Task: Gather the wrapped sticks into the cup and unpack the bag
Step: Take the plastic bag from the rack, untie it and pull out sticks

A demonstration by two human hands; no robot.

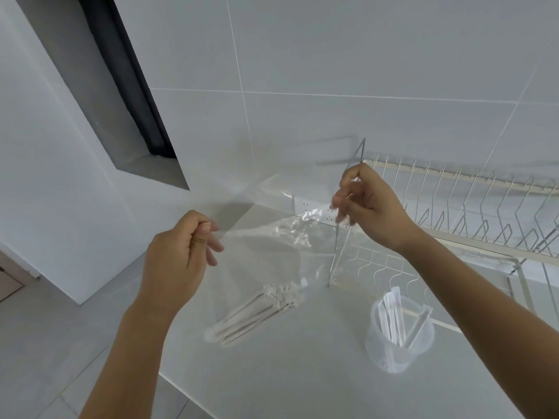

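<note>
Over a white counter [302, 373], the left hand [178, 261] and right hand [369, 207] each pinch shut on a top edge of a clear bag [272, 252], stretching its mouth open; wrapped sticks [257, 313] lie bundled in its sagging bottom, more standing in the cup [399, 337] nearby; thin, slippery film looks light and limp, best gripped at the rim
</note>
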